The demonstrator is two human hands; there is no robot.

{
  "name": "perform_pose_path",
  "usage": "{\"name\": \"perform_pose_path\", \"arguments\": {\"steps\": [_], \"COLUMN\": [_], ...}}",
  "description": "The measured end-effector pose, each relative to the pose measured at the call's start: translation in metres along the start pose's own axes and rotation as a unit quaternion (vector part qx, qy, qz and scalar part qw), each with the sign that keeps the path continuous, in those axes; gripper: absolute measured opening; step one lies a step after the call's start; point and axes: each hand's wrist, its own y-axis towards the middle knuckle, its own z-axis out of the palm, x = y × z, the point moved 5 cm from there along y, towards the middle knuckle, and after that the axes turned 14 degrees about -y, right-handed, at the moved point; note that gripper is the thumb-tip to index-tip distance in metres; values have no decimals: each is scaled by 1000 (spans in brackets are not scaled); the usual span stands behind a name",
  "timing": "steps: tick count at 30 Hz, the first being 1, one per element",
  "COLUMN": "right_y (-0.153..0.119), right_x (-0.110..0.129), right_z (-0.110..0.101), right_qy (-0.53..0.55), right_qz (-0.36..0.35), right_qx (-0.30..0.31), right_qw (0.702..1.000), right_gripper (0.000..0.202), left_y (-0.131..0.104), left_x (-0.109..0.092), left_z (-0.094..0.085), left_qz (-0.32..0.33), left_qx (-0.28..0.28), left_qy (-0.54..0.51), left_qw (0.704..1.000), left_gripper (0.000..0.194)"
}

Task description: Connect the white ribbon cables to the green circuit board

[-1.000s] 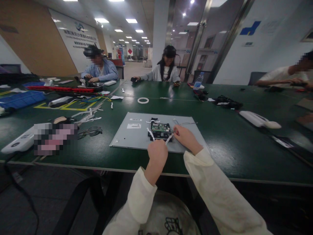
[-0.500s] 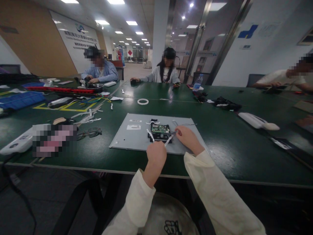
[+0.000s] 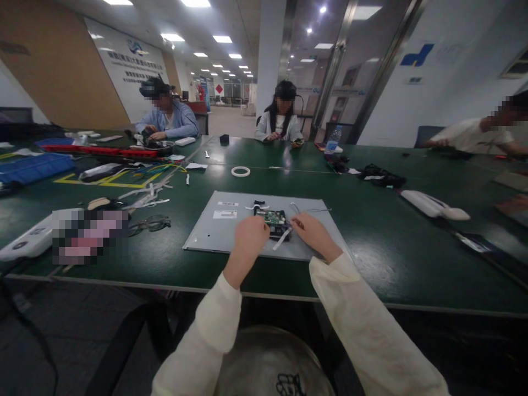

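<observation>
A green circuit board (image 3: pixel 274 216) lies in a black holder (image 3: pixel 279 232) on a flat grey metal panel (image 3: pixel 223 231). My left hand (image 3: pixel 251 237) is closed at the holder's left edge and covers part of it; whatever its fingers grip is hidden. At the right edge of the board, my right hand (image 3: pixel 311 234) is closed in a pinch, and what it holds is too small to make out. A thin grey cable (image 3: pixel 311 209) runs just behind the right hand. Between the hands, a white strip (image 3: pixel 281 240) slants down from the holder's front.
Eyeglasses (image 3: pixel 150 223) and white strips (image 3: pixel 148 195) lie to the left. A white tape ring (image 3: pixel 240 171) is beyond the panel. A white device (image 3: pixel 433 204) and a bottle (image 3: pixel 333 140) stand rightward. Several people sit around the green table (image 3: pixel 383 247).
My left hand has moved left and away from the white strip to the holder's left edge. The right hand has barely moved. The person opposite has drawn a hand back from a black box.
</observation>
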Motion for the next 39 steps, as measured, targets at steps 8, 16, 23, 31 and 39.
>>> {"name": "perform_pose_path", "arguments": {"steps": [8,16,23,31,39], "right_y": [3,-9,-14,-16,-8], "right_x": [5,56,73,73,63], "right_z": [-6,-15,-11,-13,-6], "right_qy": [73,30,1,30,42], "right_qz": [-30,-233,-279,-289,-237], "right_qx": [-104,-40,11,23,-7], "right_qw": [991,971,960,957,971], "right_gripper": [27,54,59,63,59], "left_y": [85,88,91,90,86], "left_x": [61,111,118,120,118], "left_z": [-24,4,7,11,10], "left_qz": [15,57,44,56,58], "left_qx": [-119,-170,-177,-194,-215], "left_qy": [37,16,-2,-6,-30], "left_qw": [992,984,983,979,974], "left_gripper": [29,22,21,22,21]}}
